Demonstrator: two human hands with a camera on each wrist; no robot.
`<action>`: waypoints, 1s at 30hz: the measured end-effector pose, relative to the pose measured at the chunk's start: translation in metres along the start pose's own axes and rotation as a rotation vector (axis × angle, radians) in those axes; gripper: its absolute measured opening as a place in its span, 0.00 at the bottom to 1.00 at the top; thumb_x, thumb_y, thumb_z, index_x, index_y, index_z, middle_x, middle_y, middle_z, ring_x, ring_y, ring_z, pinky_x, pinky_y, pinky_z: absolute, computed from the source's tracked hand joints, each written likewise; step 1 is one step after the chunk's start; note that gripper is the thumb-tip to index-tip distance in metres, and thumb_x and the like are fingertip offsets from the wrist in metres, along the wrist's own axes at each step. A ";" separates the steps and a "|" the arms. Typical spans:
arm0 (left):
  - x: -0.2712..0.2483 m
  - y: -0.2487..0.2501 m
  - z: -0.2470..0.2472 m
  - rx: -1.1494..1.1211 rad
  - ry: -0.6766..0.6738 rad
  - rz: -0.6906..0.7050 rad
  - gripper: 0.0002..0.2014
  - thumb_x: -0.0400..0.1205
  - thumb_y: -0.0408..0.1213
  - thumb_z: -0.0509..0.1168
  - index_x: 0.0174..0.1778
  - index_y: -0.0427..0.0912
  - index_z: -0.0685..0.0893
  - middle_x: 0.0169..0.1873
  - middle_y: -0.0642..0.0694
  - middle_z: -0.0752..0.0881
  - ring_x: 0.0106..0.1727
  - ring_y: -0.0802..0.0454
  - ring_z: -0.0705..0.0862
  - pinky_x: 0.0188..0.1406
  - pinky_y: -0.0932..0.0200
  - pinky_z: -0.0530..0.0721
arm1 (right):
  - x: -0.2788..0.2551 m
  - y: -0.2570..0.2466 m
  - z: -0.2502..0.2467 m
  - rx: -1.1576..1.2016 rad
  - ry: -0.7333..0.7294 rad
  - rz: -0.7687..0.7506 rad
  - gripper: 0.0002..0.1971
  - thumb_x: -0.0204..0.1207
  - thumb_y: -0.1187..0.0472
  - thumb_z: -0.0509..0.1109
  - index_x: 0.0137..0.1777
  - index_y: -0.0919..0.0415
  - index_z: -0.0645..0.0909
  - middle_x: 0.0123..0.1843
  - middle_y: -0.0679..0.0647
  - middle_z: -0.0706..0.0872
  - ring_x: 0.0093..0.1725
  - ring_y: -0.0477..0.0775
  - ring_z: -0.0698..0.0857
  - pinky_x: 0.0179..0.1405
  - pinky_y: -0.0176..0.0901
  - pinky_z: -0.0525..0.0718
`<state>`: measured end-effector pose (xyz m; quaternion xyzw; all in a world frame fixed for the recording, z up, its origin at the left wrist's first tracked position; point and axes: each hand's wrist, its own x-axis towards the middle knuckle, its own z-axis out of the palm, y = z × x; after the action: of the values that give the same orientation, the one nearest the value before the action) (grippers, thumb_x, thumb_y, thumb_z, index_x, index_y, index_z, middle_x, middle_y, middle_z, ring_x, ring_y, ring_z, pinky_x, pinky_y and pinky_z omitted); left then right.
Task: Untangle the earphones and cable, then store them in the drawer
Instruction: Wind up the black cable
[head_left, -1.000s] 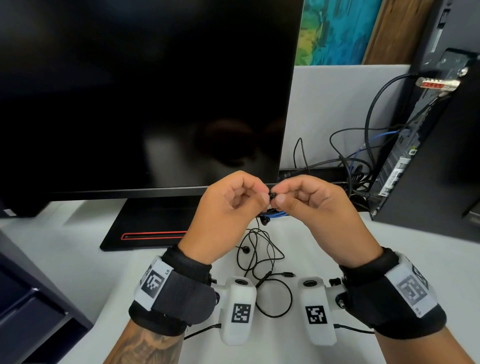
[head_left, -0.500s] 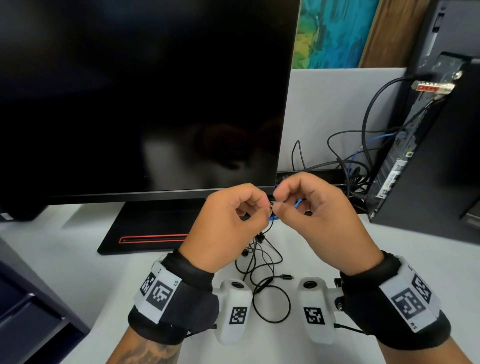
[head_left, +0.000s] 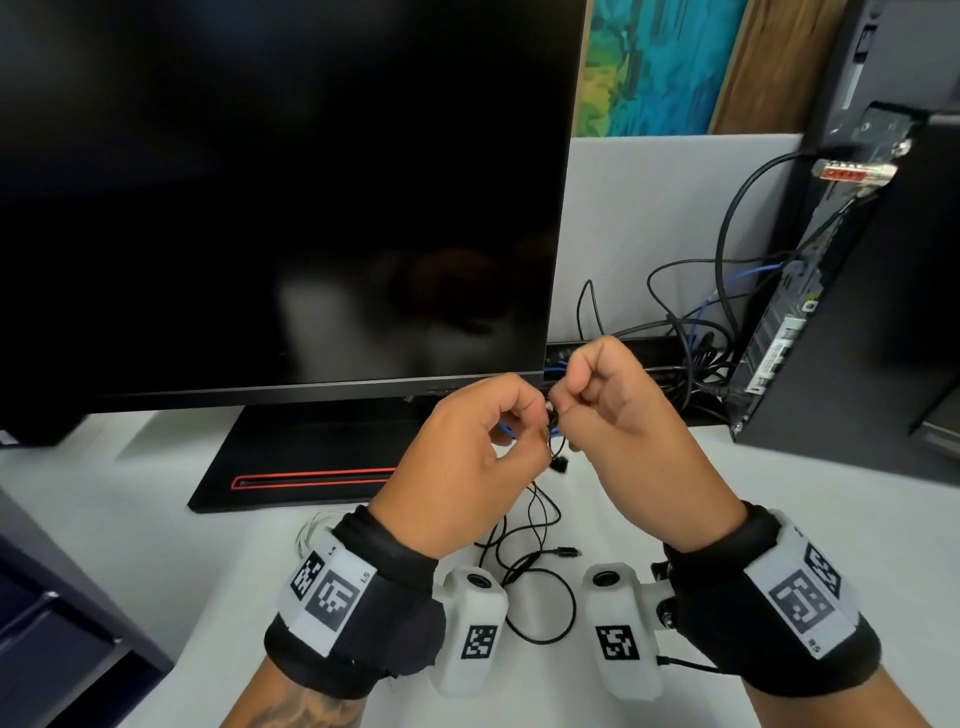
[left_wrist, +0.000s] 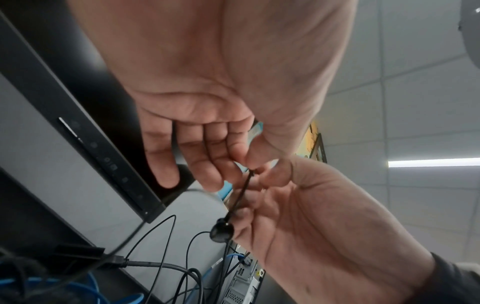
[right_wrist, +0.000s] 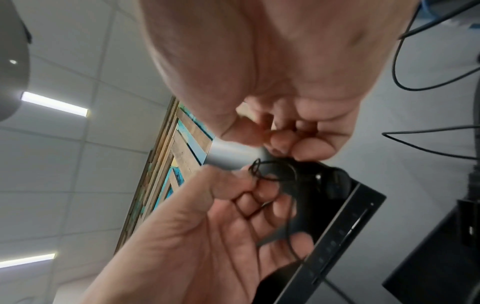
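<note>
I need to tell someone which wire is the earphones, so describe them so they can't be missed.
Start at the big black monitor; just below its lower right corner both hands pinch a thin black wire. That wire is the earphones, draping in loops onto the white desk. Unlike the thicker cables by the computer tower, it carries a small black earbud.

Both hands, left hand (head_left: 467, 467) and right hand (head_left: 628, 426), meet above the surface (head_left: 130, 519), before the monitor (head_left: 285, 197). The earphones (head_left: 535, 587) trail down between them; the computer tower (head_left: 857, 338) stands right.
</note>
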<state>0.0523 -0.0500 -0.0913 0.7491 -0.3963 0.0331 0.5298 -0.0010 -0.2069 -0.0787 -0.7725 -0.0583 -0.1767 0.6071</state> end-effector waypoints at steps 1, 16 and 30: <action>0.000 0.000 -0.001 -0.015 0.008 -0.008 0.06 0.81 0.25 0.67 0.41 0.41 0.82 0.38 0.52 0.85 0.42 0.53 0.84 0.46 0.60 0.84 | 0.001 0.000 -0.001 0.024 0.049 -0.014 0.12 0.79 0.76 0.63 0.44 0.57 0.71 0.38 0.54 0.74 0.36 0.50 0.73 0.36 0.42 0.77; -0.001 0.004 -0.008 -0.043 -0.011 -0.027 0.09 0.80 0.24 0.69 0.42 0.44 0.84 0.37 0.57 0.86 0.40 0.56 0.85 0.44 0.66 0.83 | -0.003 -0.005 -0.014 -0.041 -0.161 0.026 0.11 0.78 0.76 0.73 0.52 0.60 0.82 0.43 0.54 0.85 0.43 0.51 0.83 0.48 0.54 0.84; 0.000 0.000 -0.009 -0.030 0.021 -0.036 0.08 0.82 0.24 0.67 0.42 0.42 0.83 0.38 0.48 0.87 0.42 0.49 0.86 0.42 0.61 0.85 | -0.001 -0.007 -0.015 -0.181 -0.100 -0.003 0.07 0.83 0.55 0.71 0.50 0.51 0.92 0.48 0.49 0.89 0.48 0.48 0.87 0.48 0.37 0.83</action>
<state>0.0558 -0.0426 -0.0869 0.7477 -0.3778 0.0256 0.5456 -0.0074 -0.2194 -0.0700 -0.8320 -0.0736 -0.1433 0.5309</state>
